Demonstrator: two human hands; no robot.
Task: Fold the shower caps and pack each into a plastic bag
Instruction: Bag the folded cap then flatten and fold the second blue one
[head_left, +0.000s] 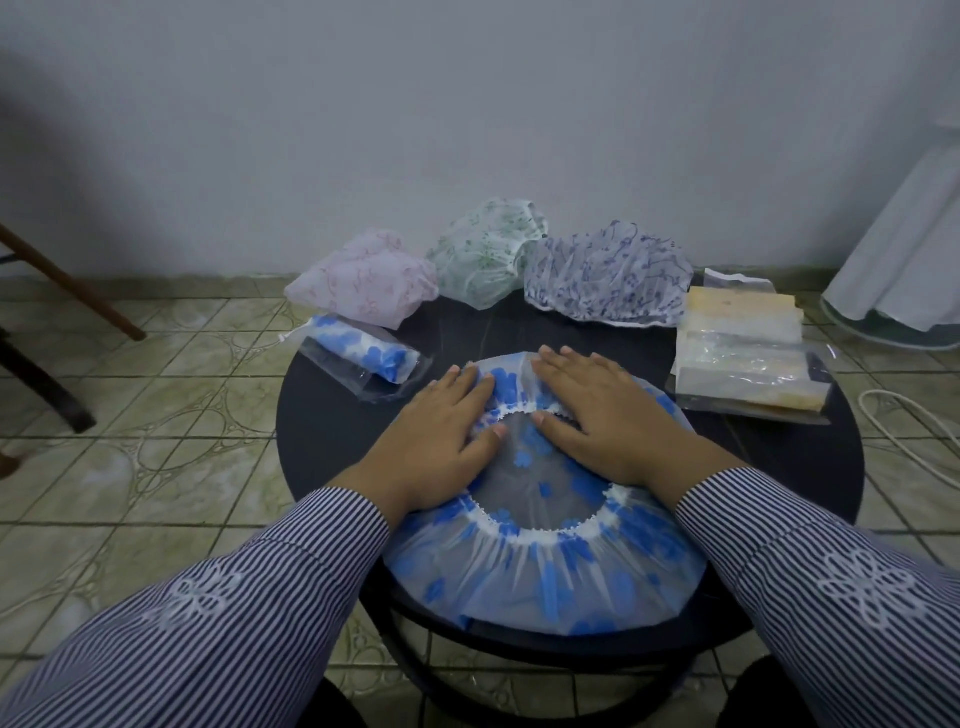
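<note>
One blue-flowered cap (363, 353) is seen already bagged, left of the open blue cap (545, 566) at the surface's (322, 426) near edge. This cap is pressed flat under the left hand (441, 436) and right hand (602, 415), fingers straight and spread (nothing gripped). Three caps behind it (pink (363, 280), green (483, 254), purple (608, 275)) remain unfolded, so most work is judged left.

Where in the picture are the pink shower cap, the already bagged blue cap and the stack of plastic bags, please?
pink shower cap (363, 283): head view, middle of its crumpled top.
bagged blue cap (363, 351): head view, folded cap inside its bag.
stack of plastic bags (748, 364): head view, top bag's clear film.
</note>
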